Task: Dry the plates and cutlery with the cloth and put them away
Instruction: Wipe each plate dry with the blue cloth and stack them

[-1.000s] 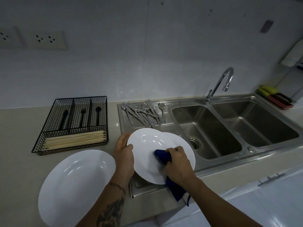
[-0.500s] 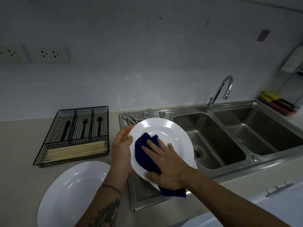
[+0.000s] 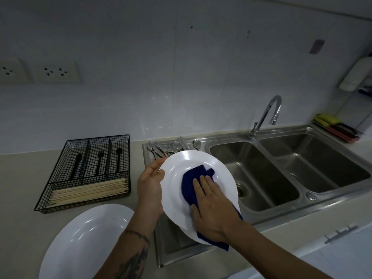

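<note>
Tilted white plate point(image 3: 193, 170), raised over the draining board of the steel sink point(image 3: 281, 178), face toward the camera. Left hand point(image 3: 150, 186) at the plate's left rim: thumb curled over the front edge, fingers point(image 3: 155, 164) passing behind the plate (their ends hidden). Right hand point(image 3: 211, 206) flat on the dark blue cloth point(image 3: 190, 182); fingers straight and pressed close together, thumb held apart along the lower left, palm pressing the cloth against the plate's inner face. Cloth partly folded on the plate, lower end hanging past the bottom rim under the right wrist. Edge of a second white plate point(image 3: 189, 234) just visible behind and below the held one (whether touching, cannot tell). Third white plate point(image 3: 80, 238), flat on the bench point(image 3: 20, 188) at lower left, beside the left forearm. Steel cutlery point(image 3: 169, 147), a loose pile of spoons and forks on the draining board behind the held plate, partly hidden by its upper rim. Black wire tray point(image 3: 60, 190) on the bench left of the sink: three rear compartments holding black utensils point(image 3: 98, 160), one each; front compartment holding pale chopsticks point(image 3: 90, 190) lying crosswise. Curved tap point(image 3: 265, 115) behind the double basin. Wall sockets point(image 3: 56, 72) above the tray. Yellow and red items point(image 3: 334, 127) on the far right bench (too blurred to identify).
</note>
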